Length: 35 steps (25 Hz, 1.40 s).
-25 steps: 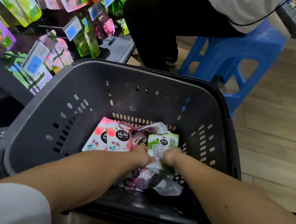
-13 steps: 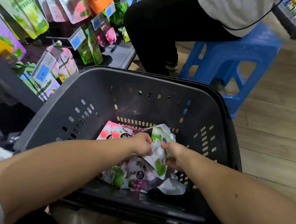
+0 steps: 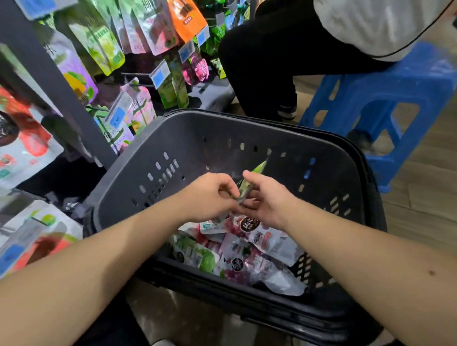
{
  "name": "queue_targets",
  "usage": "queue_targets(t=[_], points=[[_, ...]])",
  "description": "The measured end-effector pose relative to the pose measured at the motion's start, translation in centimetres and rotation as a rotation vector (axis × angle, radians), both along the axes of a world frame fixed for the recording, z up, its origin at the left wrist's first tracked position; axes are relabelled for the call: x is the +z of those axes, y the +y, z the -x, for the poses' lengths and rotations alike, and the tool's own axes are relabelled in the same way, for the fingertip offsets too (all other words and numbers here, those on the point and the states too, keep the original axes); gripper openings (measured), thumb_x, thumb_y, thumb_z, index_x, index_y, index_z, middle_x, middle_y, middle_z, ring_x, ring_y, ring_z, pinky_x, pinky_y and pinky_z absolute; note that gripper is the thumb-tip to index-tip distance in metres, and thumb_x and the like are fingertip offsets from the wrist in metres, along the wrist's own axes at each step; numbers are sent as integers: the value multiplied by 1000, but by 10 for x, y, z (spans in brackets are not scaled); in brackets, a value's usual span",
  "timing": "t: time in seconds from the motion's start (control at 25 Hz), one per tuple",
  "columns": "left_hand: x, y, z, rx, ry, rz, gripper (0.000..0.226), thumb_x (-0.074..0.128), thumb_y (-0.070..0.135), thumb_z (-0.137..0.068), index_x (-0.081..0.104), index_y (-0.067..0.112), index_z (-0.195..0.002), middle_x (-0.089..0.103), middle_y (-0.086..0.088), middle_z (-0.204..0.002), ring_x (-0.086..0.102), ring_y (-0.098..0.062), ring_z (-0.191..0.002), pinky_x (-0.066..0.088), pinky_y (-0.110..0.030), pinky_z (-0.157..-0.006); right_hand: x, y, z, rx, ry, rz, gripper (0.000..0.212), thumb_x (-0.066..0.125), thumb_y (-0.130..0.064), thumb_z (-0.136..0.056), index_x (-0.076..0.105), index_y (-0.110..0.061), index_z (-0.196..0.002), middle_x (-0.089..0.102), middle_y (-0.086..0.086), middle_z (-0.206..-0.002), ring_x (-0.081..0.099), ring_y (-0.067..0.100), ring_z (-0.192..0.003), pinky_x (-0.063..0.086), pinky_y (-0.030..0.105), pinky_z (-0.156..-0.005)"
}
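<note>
Pouch (image 3: 257, 169) sits edge-on, label hidden, pinched by left hand (image 3: 210, 196) and right hand (image 3: 270, 199).

- both hands came up out of the pile: the left hand (image 3: 209, 198) and right hand (image 3: 266, 199) were down among the packs a second ago, now they're up over the middle of the basket (image 3: 223, 156)
- the green pouch (image 3: 251, 178) went with them: it was lying flat on top, now it's pinched between both hands, edge-on
- where it lay, a red-purple pouch (image 3: 248, 225) is now uncovered
- view swung left, more shelf showing
</note>
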<state>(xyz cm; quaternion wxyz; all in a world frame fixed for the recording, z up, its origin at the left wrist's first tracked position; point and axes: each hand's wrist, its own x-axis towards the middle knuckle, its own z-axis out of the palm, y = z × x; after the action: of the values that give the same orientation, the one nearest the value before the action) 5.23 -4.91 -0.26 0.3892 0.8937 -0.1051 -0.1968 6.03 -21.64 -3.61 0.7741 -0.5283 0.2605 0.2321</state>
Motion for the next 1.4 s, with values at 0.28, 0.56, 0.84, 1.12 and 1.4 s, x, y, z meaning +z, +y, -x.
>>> queue_targets(t=[0.28,0.56,0.84,1.12,1.4], points=[[7,42,-10,427,55,254,52,83,50,-80,61,18,-115,68,-3,-120,67,-18,-112,52,-35,-99,21,-2,-5,96,-124,44,44,48,-4,-77,61,3,-118,69,23,-108,69,40,-96,52,65,-95],[9,50,-3,476,425,703,41,78,19,-82,73,4,-120,77,-15,-116,72,-33,-111,54,-49,-103,35,24,-14,267,-282,44,28,53,1,-95,70,-2,-117,74,22,-112,71,33,-91,61,44,-76],[22,91,-15,740,35,585,21,83,10,-83,78,15,-103,81,-2,-89,79,-17,-77,59,-26,-61,-46,42,-15,730,-330,731,5,67,-10,-91,71,-10,-93,66,10,-80,60,24,-68,52,33,-70],[24,104,-22,802,19,636,25,80,6,-85,77,12,-109,81,-5,-93,79,-22,-82,62,-33,-69,-107,108,29,1287,-360,1037,49,75,-34,-89,62,-8,-128,67,16,-118,65,33,-110,51,35,-91],[18,105,-24,782,51,650,27,80,7,-85,76,10,-112,81,-7,-94,79,-24,-83,62,-36,-72,-100,77,12,1154,-224,1037,35,66,-21,-91,67,-7,-124,69,11,-113,68,27,-104,55,28,-82]])
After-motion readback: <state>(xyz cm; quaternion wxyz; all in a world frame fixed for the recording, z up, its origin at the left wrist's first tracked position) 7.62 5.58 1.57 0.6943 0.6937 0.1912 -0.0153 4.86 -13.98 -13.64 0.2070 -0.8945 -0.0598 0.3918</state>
